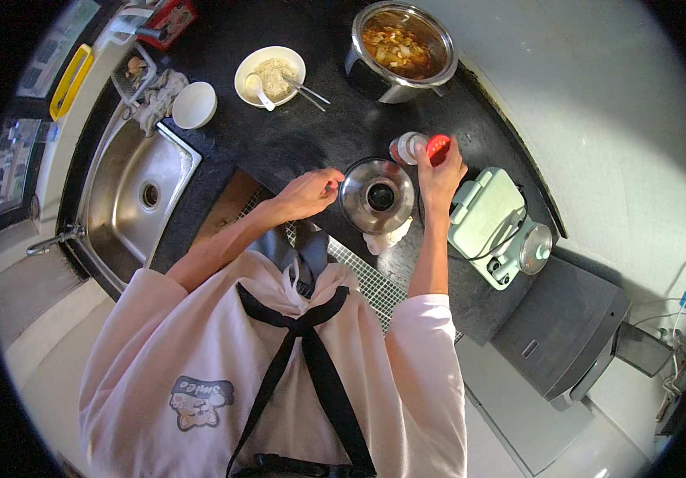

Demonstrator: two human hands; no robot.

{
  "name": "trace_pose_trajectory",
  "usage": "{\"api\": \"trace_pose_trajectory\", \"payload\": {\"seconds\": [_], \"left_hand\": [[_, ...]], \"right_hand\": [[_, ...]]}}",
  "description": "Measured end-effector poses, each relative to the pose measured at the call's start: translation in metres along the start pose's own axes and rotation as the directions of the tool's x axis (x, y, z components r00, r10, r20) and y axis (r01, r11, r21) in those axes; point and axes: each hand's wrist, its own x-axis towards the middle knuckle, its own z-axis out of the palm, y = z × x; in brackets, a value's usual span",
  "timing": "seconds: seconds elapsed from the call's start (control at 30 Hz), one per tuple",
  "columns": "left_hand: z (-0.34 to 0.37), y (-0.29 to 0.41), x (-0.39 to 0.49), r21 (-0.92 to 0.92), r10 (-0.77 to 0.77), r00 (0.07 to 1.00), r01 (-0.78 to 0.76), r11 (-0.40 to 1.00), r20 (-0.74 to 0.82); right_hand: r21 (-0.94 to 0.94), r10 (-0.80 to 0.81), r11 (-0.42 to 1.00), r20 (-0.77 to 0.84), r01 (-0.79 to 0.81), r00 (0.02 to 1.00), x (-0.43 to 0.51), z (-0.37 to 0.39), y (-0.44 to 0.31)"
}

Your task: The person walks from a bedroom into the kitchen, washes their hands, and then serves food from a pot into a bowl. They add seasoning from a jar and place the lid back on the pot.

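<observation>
My right hand (441,173) holds a red lid (438,149) at its fingertips, and a clear jar (408,147) lies close against its thumb; whether the thumb grips the jar I cannot tell. My left hand (313,192) has curled fingers at the left rim of a metal pot lid (377,218) with a dark knob. Whether those fingers hold anything is unclear. A crumpled white cloth or bag (386,240) shows under the lid's near edge. Farther back stand a steel pot of soup or stew (365,80) and a white bowl of noodles (241,86) with a spoon and chopsticks.
A pale green appliance (486,209) with a cord and a small glass lid (535,248) is at the right, beside a dark grey appliance (564,316). Left are a steel sink (119,185), a white bowl (194,106), a grey rag (163,95) and a clear container (140,89).
</observation>
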Motion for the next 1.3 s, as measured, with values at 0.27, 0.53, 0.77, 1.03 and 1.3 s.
{"api": "trace_pose_trajectory", "payload": {"seconds": [0.27,0.53,0.77,1.03,1.3], "left_hand": [[0.043,0.020,0.096,0.202,0.016,0.996,0.002,0.979,-0.088],[0.069,0.039,0.157,0.306,0.072,0.990,-0.031,0.951,-0.124],[0.078,0.030,0.169,0.285,0.099,0.985,-0.056,0.957,-0.141],[0.067,0.033,0.164,0.265,0.239,0.955,-0.187,0.946,-0.177],[0.025,0.071,0.084,0.291,0.442,0.815,-0.349,0.891,-0.374]], "right_hand": [[0.417,0.442,0.765,0.213,-0.490,0.871,-0.134,-0.020,0.075],[0.452,0.476,0.761,0.100,-0.466,0.874,-0.211,0.011,0.111],[-0.026,0.295,0.954,-0.091,-0.298,0.951,-0.233,0.018,0.121],[-0.199,0.313,0.921,-0.135,-0.335,0.940,-0.208,-0.019,0.089],[0.320,0.080,0.946,-0.094,-0.046,0.992,-0.106,-0.089,-0.045]]}}
